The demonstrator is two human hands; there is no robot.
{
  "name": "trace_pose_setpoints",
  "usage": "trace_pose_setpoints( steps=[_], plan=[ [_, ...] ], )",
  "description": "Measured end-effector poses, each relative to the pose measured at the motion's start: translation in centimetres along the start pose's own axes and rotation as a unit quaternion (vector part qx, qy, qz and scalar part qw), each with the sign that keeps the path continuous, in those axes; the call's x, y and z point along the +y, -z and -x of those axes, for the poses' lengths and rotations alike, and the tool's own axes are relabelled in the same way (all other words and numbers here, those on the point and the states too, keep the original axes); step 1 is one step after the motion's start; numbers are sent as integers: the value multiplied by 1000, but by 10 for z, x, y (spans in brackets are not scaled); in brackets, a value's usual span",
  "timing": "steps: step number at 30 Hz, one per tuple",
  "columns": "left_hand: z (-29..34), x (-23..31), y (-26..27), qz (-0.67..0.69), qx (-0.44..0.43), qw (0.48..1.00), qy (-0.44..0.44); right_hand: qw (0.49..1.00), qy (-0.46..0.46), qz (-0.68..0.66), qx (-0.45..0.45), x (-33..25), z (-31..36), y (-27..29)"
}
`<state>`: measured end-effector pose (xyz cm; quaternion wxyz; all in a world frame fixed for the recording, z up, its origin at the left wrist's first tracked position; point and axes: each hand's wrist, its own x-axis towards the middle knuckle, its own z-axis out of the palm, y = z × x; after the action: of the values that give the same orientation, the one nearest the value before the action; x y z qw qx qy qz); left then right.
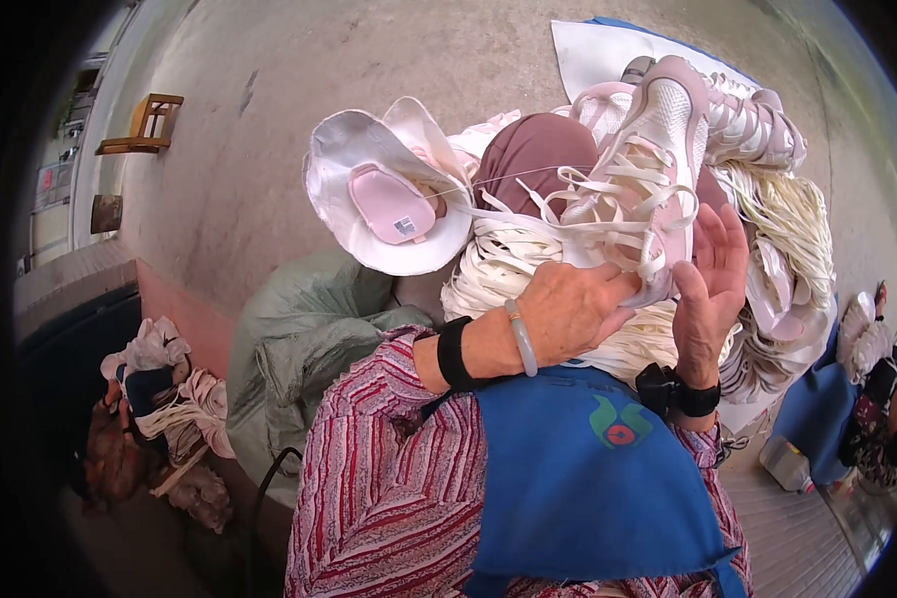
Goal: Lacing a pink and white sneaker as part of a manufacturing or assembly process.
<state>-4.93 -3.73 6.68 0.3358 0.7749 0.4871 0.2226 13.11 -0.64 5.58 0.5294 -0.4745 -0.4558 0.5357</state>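
Note:
A pink and white sneaker (pixel 660 130) lies across my lap, toe pointing away, its flat white laces (pixel 623 204) threaded loosely across the front. My left hand (pixel 573 307), wearing a pale bangle, is closed with thumb and fingers at the shoe's ankle opening; its fingertips are partly hidden. Beside the shoe's right side, my right hand (pixel 713 284) has its palm turned in and its fingers stretched out, the thumb close to the heel end. Bundles of cream laces (pixel 503 254) lie under and around the shoe.
A white fabric piece with a pink insole (pixel 394 204) rests at left. More laced sneakers (pixel 757 130) are piled at far right. A green sack (pixel 299 339) stands at my left, a wooden stool (pixel 148 125) farther off. Another person (pixel 892 419) sits at the right edge near a plastic jug (pixel 787 464).

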Motion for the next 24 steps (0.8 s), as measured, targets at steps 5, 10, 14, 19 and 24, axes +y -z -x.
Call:
trace_pose_setpoints(
  steps=[5, 10, 14, 19, 24],
  plan=[
    [9, -3, 1, 74, 44, 996, -35, 963, -197, -161, -85, 3, 7, 18],
    [34, -12, 52, 298, 44, 951, 73, 977, -129, -58, -159, -34, 0, -50],
    [68, -44, 76, 440, 163, 874, 128, 966, 40, 69, -244, -50, -5, -114],
    [102, -115, 83, 608, 376, 685, 142, 918, 211, 150, -301, -18, 23, -141],
    [186, -253, 42, 666, 409, 606, 149, 933, 161, 227, -227, 0, 6, -78]
  ],
)
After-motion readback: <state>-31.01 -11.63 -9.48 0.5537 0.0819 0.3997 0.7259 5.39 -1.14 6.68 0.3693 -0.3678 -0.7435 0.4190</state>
